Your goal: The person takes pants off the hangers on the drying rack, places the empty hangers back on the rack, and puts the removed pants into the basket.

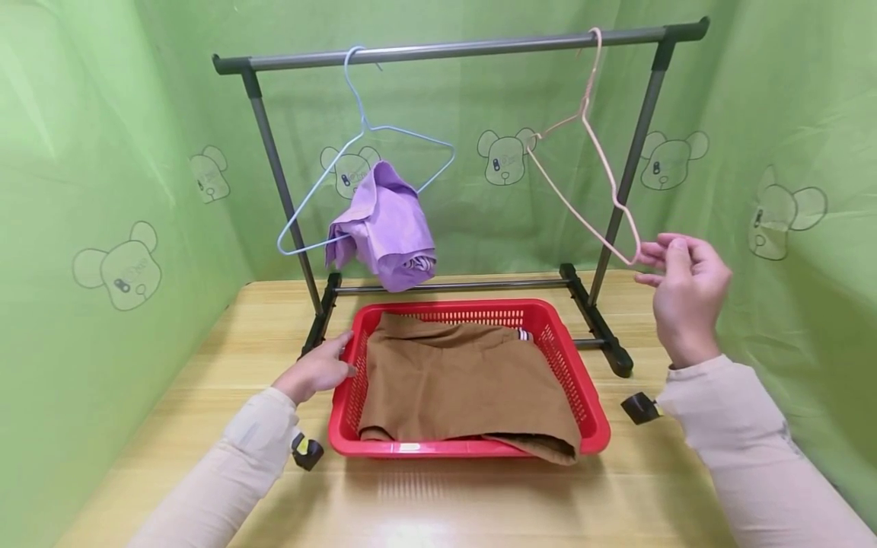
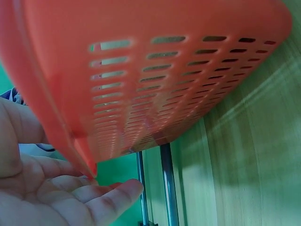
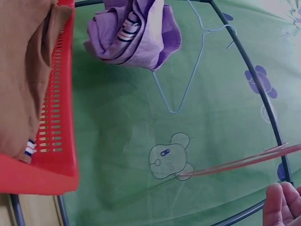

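A red basket (image 1: 473, 449) holds folded brown trousers (image 1: 459, 380). My left hand (image 1: 318, 371) rests at the basket's left rim with its fingers extended, not curled around it. A pink hanger (image 1: 612, 179) hangs turned at an angle from the rail's right end. My right hand (image 1: 688, 293) is at that hanger's lower corner with its fingers loosely bent; the fingertips look near or touching it, without a clear pinch. On the left, a bunched purple garment (image 1: 393, 224) with a striped trim hangs over the bottom bar of a blue hanger (image 1: 318, 183).
A grey and black clothes rack (image 1: 445, 52) stands behind the basket on a wooden table (image 1: 452, 510). Green cloth (image 1: 123, 365) printed with bear heads surrounds the table. A striped edge (image 3: 29, 148) shows beside the trousers in the right wrist view.
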### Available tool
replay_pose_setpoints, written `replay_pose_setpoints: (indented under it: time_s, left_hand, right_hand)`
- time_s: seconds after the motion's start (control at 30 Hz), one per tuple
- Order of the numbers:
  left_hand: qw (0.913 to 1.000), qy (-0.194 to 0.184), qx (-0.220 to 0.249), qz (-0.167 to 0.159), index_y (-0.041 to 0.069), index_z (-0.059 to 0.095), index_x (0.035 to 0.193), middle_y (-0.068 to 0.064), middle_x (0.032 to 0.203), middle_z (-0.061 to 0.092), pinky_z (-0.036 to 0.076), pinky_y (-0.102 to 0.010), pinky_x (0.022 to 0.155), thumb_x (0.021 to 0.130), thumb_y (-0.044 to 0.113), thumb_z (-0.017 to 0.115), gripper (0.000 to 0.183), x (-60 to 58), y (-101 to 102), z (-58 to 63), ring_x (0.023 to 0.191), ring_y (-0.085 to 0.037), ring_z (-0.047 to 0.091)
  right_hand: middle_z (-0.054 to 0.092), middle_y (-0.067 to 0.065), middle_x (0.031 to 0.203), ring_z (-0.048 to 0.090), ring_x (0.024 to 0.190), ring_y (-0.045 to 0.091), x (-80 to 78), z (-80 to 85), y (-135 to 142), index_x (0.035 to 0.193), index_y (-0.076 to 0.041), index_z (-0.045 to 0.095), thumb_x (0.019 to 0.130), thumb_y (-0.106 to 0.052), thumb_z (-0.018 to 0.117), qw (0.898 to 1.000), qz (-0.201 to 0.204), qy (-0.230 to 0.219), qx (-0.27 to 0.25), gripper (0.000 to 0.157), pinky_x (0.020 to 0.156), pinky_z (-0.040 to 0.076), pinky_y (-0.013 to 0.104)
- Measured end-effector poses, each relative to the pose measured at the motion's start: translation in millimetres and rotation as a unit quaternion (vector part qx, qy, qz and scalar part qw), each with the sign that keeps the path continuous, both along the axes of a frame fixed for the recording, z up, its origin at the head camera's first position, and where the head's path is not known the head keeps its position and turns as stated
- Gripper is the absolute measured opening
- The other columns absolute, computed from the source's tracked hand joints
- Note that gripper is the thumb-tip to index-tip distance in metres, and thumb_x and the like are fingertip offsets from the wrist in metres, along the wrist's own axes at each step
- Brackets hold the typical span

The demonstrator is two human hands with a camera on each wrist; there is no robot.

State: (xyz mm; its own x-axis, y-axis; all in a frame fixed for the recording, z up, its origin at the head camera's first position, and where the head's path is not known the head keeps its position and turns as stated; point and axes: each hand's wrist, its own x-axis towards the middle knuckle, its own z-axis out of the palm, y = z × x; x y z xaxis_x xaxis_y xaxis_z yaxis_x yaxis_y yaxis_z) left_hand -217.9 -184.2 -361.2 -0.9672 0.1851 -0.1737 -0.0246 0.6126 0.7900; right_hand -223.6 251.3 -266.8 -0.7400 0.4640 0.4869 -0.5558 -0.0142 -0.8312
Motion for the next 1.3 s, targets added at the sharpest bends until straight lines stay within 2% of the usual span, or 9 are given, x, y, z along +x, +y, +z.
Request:
replay_pose_setpoints:
  time_s: [0.13,0.23,0.4,0.53,0.8,0.9,1.07,1.2,1.3]
  left_hand:
    - [1.0000,-0.005,0.000,-0.001,-0.003,0.015,0.152,-0.029,0.148,0.033,0.037,-0.050,0.106,0.088,-0.005,0.054,0.075,-0.4,-0.4,0.1,0.131,-0.040,0.040]
    - [1.0000,-0.008,0.002,-0.001,-0.003,0.015,0.152,-0.028,0.149,0.032,0.037,-0.050,0.106,0.088,-0.006,0.053,0.075,-0.5,-0.6,0.5,0.131,-0.040,0.040]
    - [0.9999,-0.011,0.001,0.001,-0.003,0.014,0.152,-0.029,0.147,0.034,0.037,-0.049,0.106,0.088,-0.006,0.053,0.075,-0.4,-0.8,1.7,0.130,-0.039,0.042]
    - [0.9999,-0.012,0.001,0.002,-0.002,0.014,0.152,-0.029,0.146,0.036,0.037,-0.049,0.106,0.089,-0.006,0.052,0.074,-0.2,-0.8,2.7,0.129,-0.038,0.043]
    - [0.9999,-0.010,0.010,-0.002,-0.004,0.014,0.152,-0.030,0.147,0.034,0.036,-0.049,0.107,0.088,-0.006,0.053,0.074,-0.1,-1.5,2.1,0.130,-0.039,0.042]
    - [0.9999,-0.009,0.008,-0.002,-0.004,0.014,0.152,-0.029,0.149,0.032,0.035,-0.049,0.107,0.088,-0.005,0.053,0.074,-0.2,-1.3,1.9,0.131,-0.039,0.040]
    - [0.9999,-0.012,0.006,0.000,-0.003,0.014,0.152,-0.029,0.149,0.032,0.036,-0.049,0.107,0.089,-0.005,0.054,0.074,-0.6,-1.3,1.5,0.131,-0.039,0.041]
    - [0.9999,-0.012,0.006,0.001,-0.003,0.015,0.152,-0.029,0.148,0.033,0.036,-0.049,0.107,0.089,-0.005,0.054,0.074,-0.1,-1.5,1.5,0.131,-0.038,0.042]
    - [0.9999,-0.012,0.008,0.001,-0.003,0.015,0.152,-0.029,0.147,0.035,0.037,-0.049,0.106,0.089,-0.005,0.054,0.074,0.1,-2.1,1.1,0.129,-0.038,0.044]
  right_hand:
    - [0.066,0.004,0.092,0.065,0.083,0.013,-2.3,-8.3,2.0,0.103,-0.007,0.062,0.102,-0.012,0.048,1.000,-0.005,-0.023,0.014,0.015,0.063,0.054,0.016]
    - [0.065,0.001,0.094,0.064,0.085,0.011,-5.9,-17.1,3.5,0.109,-0.006,0.061,0.102,-0.012,0.048,0.995,-0.029,-0.065,0.067,0.017,0.065,0.053,0.015]
    - [0.061,-0.008,0.096,0.061,0.086,0.003,-10.7,-34.4,6.3,0.125,0.002,0.055,0.101,-0.014,0.051,0.969,-0.059,-0.143,0.194,0.029,0.069,0.052,0.013]
    - [0.060,-0.006,0.097,0.058,0.081,-0.002,-11.9,-47.6,8.6,0.128,0.005,0.053,0.100,-0.018,0.052,0.950,-0.035,-0.171,0.258,0.036,0.068,0.051,0.011]
    - [0.059,0.030,0.117,0.056,0.068,-0.007,-14.7,-68.4,9.1,0.129,0.009,0.051,0.100,-0.026,0.053,0.919,0.026,-0.192,0.342,0.045,0.063,0.049,0.011]
    - [0.057,0.031,0.121,0.059,0.075,-0.002,-15.2,-74.3,8.5,0.130,0.010,0.049,0.101,-0.028,0.052,0.910,0.047,-0.206,0.357,0.049,0.065,0.050,0.012]
    - [0.058,0.030,0.123,0.066,0.086,0.021,-14.3,-82.7,6.9,0.130,0.008,0.050,0.100,-0.031,0.051,0.893,0.059,-0.221,0.387,0.049,0.069,0.050,0.017]
    - [0.058,0.029,0.124,0.063,0.099,0.038,-14.0,-87.8,4.9,0.131,0.007,0.049,0.100,-0.033,0.051,0.885,0.067,-0.226,0.402,0.051,0.082,0.052,0.038]
    - [0.056,0.030,0.125,0.057,0.110,0.043,-13.7,-90.6,2.7,0.132,0.008,0.048,0.100,-0.034,0.051,0.881,0.073,-0.230,0.407,0.053,0.092,0.046,0.050]
